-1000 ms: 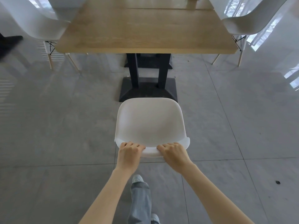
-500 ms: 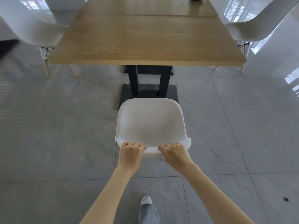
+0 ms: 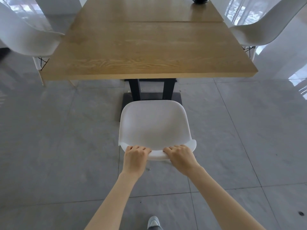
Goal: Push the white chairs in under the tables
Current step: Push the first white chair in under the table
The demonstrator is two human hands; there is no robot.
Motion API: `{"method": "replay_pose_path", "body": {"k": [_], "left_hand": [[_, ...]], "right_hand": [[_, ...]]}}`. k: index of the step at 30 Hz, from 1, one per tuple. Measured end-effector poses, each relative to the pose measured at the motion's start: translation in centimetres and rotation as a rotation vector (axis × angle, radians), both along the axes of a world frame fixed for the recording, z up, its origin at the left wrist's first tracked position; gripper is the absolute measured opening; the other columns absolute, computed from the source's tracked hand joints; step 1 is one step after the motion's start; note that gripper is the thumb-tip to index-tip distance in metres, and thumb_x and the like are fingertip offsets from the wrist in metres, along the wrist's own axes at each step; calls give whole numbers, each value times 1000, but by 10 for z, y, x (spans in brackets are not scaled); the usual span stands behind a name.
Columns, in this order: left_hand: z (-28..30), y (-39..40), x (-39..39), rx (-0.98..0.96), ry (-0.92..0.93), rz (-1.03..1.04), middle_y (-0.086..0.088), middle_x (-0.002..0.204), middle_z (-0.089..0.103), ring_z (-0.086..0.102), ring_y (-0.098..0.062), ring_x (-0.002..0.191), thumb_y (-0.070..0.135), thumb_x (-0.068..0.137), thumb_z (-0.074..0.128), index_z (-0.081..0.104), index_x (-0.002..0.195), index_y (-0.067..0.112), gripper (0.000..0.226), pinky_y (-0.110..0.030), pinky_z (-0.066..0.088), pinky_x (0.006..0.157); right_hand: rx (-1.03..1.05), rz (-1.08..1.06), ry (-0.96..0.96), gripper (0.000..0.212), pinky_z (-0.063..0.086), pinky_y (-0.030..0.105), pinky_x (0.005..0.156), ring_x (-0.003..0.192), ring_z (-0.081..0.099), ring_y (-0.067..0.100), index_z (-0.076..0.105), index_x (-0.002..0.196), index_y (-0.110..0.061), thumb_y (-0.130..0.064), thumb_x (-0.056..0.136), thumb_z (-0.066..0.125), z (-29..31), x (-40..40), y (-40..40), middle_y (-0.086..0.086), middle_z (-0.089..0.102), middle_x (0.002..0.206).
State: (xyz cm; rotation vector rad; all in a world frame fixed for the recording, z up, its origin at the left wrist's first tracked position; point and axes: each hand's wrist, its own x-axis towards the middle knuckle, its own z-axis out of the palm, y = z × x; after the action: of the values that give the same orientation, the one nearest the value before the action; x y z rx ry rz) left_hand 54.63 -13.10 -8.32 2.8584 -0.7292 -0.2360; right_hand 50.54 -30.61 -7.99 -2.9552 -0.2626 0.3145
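At the far left a second white chair [image 3: 28, 39] stands beside the wooden table [image 3: 146, 50], its shell near the table's left edge and its pale legs on the grey tiled floor [image 3: 58, 146]. The table top runs away from the camera, a seam crossing it towards the far end, where a dark object [image 3: 200, 0] sits, cut by the frame. Under the near edge two black posts [image 3: 152, 88] rise from a dark base plate.

In the middle stands the white chair [image 3: 154, 127], its seat facing the table and its backrest nearest the person, so its front-to-back line points straight at the posts. The front of the seat overlaps the base plate in view but stays short of the table's near edge, so the chair is not yet under the top. It is a smooth, matt, one-piece moulded shell with rounded corners and a curled back rim; its legs are hidden beneath it.

The left hand [image 3: 135, 159] clasps the left part of the back rim, fingers curled over the top. The right hand [image 3: 181, 157] grips the right part likewise, a short stretch of bare rim between them. Both forearms reach forward from the lower frame; a light shoe [image 3: 153, 222] shows below.

At the right a third white chair [image 3: 264, 25] stands by the table's right edge
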Motion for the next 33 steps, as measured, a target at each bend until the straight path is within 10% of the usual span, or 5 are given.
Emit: {"method": "replay_pose_path", "body": {"k": [23,33], "left_hand": [[2,-13,57,54,36,-6,3,116,65,54,-21,107,8,83,49,54,116,23,37,-30,33,96],[9,-7,23,16,150,96,-9,156,-12,-6,-23,144,59,77,49,-13,141,33,92,-57,3,114]], "right_hand": [[9,4,25,28,38,35,74,95,59,31,51,110,-12,-6,84,42,3,55,-9,8,67,104],[276,-143,217,91,30,37,106,125,39,28,2,144,-16,-29,79,64,9,42,-2,8,49,134]]}}
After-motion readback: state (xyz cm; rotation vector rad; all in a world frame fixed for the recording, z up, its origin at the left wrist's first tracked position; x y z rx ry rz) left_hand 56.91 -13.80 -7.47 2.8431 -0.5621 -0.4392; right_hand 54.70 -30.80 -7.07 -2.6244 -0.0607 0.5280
